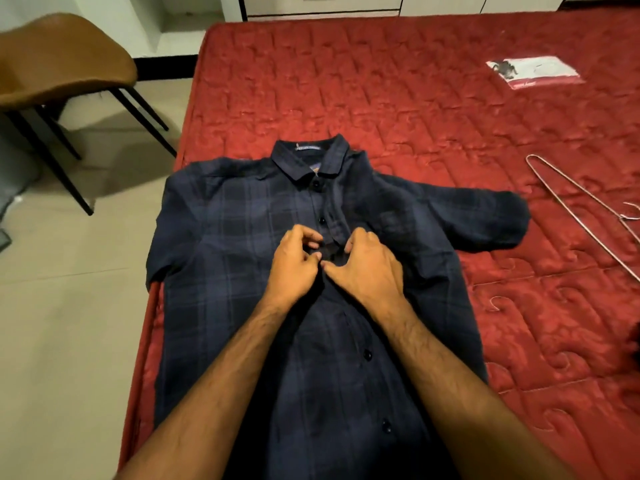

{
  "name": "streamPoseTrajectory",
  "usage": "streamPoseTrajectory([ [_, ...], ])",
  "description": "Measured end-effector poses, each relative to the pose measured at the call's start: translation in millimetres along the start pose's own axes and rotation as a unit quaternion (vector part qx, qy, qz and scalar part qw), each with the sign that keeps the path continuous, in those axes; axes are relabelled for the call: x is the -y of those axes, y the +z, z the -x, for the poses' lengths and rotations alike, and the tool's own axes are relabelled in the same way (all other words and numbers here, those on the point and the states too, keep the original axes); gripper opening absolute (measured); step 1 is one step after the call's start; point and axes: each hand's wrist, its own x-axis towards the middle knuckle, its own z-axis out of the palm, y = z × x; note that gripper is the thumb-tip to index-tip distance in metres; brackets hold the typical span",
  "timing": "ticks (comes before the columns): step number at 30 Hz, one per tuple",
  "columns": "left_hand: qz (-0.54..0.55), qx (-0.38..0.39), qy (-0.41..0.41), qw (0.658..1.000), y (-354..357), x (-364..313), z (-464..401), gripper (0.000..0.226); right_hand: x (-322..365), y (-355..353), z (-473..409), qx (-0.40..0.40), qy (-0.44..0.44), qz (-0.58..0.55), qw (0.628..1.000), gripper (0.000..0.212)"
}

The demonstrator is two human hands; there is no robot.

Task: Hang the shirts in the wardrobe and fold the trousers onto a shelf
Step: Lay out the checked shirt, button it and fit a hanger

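Note:
A dark navy checked shirt (242,244) lies flat, front up, on the red quilted mattress (415,98), collar pointing away from me. Both my hands meet at the button placket in the middle of the chest. My left hand (294,265) pinches the left edge of the placket between fingers and thumb. My right hand (367,268) pinches the right edge just beside it. The fingertips of the two hands nearly touch around a button. A metal wire hanger (581,216) lies on the mattress to the right, apart from the shirt.
A brown chair (59,64) with black legs stands on the tiled floor (69,306) at the left. A white and red printed label (533,71) is on the mattress far right. White cabinet fronts (346,5) run along the back.

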Motion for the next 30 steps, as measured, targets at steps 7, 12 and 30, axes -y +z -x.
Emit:
streamPoseTrajectory([
  [7,-0.044,0.037,-0.003,0.998,2,4,-11,0.006,3,5,-2,-0.027,0.010,0.008,1.000,0.041],
  [12,-0.040,0.080,-0.037,0.995,-1,3,-14,0.006,2,0,1,0.016,0.012,-0.014,1.000,0.037],
  [30,0.133,0.059,-0.152,0.978,-5,-8,-10,0.014,-9,6,8,-0.004,0.119,-0.310,0.943,0.016],
])
